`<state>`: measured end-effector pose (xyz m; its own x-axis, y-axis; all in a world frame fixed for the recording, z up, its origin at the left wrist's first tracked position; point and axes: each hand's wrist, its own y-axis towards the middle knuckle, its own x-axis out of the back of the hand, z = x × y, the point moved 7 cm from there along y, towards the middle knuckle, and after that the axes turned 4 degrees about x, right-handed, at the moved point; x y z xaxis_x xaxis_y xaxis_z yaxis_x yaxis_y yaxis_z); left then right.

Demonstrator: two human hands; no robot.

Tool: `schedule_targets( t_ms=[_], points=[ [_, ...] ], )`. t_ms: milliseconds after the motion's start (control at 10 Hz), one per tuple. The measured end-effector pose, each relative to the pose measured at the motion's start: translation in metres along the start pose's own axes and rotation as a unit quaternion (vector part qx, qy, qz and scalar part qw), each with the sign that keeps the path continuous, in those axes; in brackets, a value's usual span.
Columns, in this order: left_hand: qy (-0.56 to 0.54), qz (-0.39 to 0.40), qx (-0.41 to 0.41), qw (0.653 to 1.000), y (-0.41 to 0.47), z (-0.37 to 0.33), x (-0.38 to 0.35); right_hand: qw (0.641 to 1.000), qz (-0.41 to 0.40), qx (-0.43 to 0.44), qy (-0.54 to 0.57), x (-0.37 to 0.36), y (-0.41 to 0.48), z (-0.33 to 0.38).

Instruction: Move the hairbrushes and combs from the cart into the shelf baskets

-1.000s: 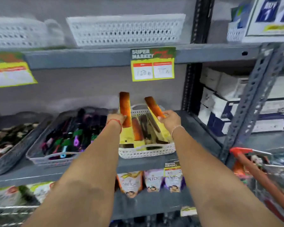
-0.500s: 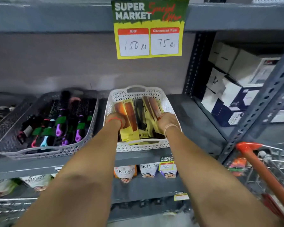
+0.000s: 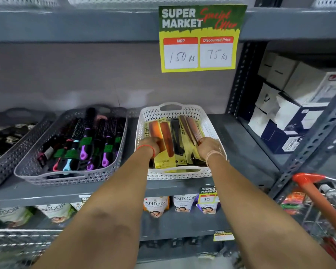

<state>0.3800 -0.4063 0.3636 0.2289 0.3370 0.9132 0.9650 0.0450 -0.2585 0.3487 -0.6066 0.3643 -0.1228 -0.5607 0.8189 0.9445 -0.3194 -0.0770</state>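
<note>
A white perforated basket (image 3: 211,123) on the grey shelf holds several packaged combs on yellow cards. My left hand (image 3: 150,145) lies inside it, fingers closed on an orange comb pack (image 3: 155,129) at the basket's left side. My right hand (image 3: 209,147) grips a brown comb pack (image 3: 190,129) leaning at the right side. A black comb pack (image 3: 177,138) lies between them. To the left, a grey basket (image 3: 66,177) is filled with round hairbrushes (image 3: 85,140) with purple, blue and pink handles.
A shopping cart with an orange handle (image 3: 318,193) stands at the lower right. A price sign (image 3: 200,37) hangs from the upper shelf edge. White boxes (image 3: 291,105) fill the right bay. Another dark basket (image 3: 0,152) sits far left. Sachets (image 3: 182,203) hang below.
Both hands brought the two comb packs down from upright above the white basket into it, and now rest low inside, still holding them. The view has moved closer to the shelf.
</note>
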Motion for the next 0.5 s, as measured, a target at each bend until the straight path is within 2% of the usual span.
schedule_targets(
  t_ms=[200, 300, 400, 500],
  points=[
    [0.052, 0.013, -0.057, 0.997, -0.001, 0.0, -0.004, 0.999, 0.014, 0.033, -0.041, 0.001, -0.005, 0.01],
    [0.086, -0.018, -0.093, 0.992, -0.009, 0.006, 0.001, 0.997, -0.002, 0.06, -0.053, -0.001, -0.016, 0.026],
    [0.129, -0.075, -0.133, 0.98, -0.02, 0.026, 0.011, 0.993, -0.04, 0.096, -0.049, -0.008, -0.037, 0.041],
    [0.129, -0.166, -0.169, 0.963, -0.042, 0.055, 0.033, 0.979, -0.161, 0.128, -0.001, -0.005, -0.07, 0.052]
  ],
)
